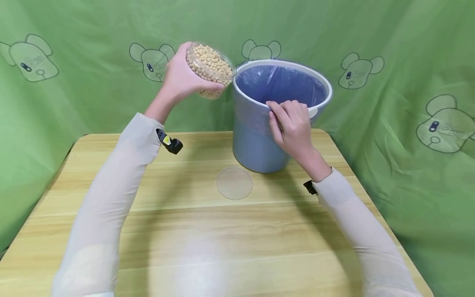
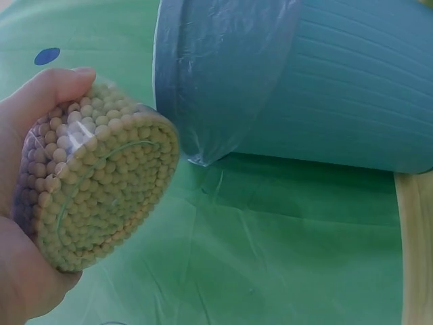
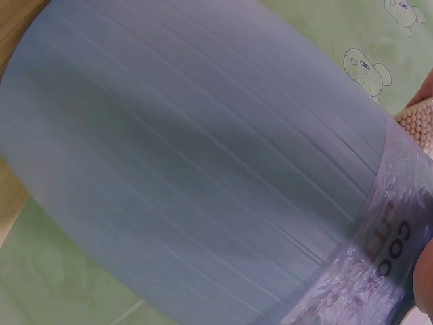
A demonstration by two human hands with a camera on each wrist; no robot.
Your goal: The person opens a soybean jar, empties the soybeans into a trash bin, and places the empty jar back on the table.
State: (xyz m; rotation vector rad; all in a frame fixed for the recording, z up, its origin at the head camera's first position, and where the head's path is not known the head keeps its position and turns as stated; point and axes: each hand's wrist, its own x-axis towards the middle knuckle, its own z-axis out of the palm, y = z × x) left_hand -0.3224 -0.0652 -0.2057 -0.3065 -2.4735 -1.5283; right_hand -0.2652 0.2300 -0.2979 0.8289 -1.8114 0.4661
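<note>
My left hand (image 1: 179, 76) grips a clear plastic jar (image 2: 108, 186) full of pale yellow round beans (image 1: 211, 62). The jar is tilted toward the right, its mouth end right at the left rim of a blue-grey trash can (image 1: 256, 140). In the left wrist view the jar's base faces the camera and beans fill it. With curled fingers, my right hand (image 1: 295, 126) holds the near rim of the can, which leans a little on the table. A thin plastic liner (image 3: 365, 271) is folded over the rim and lines the inside; the can's bottom is hidden.
A round clear lid (image 1: 234, 184) lies flat on the wooden table (image 1: 193, 231) in front of the can. Green cloth (image 1: 208, 20) with bear-head drawings hangs behind and along both sides. A small black camera (image 1: 170, 142) is strapped at my left wrist.
</note>
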